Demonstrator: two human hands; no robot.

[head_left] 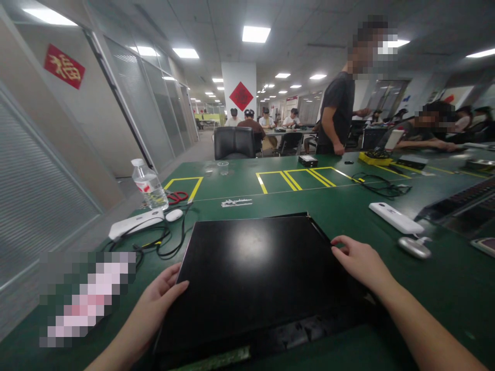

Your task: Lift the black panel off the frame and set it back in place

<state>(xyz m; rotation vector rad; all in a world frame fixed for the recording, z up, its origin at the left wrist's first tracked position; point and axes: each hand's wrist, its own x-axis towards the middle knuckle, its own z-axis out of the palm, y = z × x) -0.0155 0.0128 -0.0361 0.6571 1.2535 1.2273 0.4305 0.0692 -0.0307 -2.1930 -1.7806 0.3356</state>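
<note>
A flat black glossy panel (251, 273), like a screen, lies on the green table (348, 206) right in front of me. My left hand (158, 299) grips its left edge, thumb on top and fingers wrapped under. My right hand (358, 260) rests on the right edge near the far corner, fingers curled over the rim. A strip of exposed circuit parts shows along the panel's near edge.
Left of the panel lie a white power strip (135, 223), black cables (158, 245), a white mouse (174, 215), red scissors (178, 196) and a water bottle (149, 184). To the right lie another white power strip (395, 217) and a grey mouse (414, 247). A person in dark clothes (338, 111) stands at the far side; others sit beyond.
</note>
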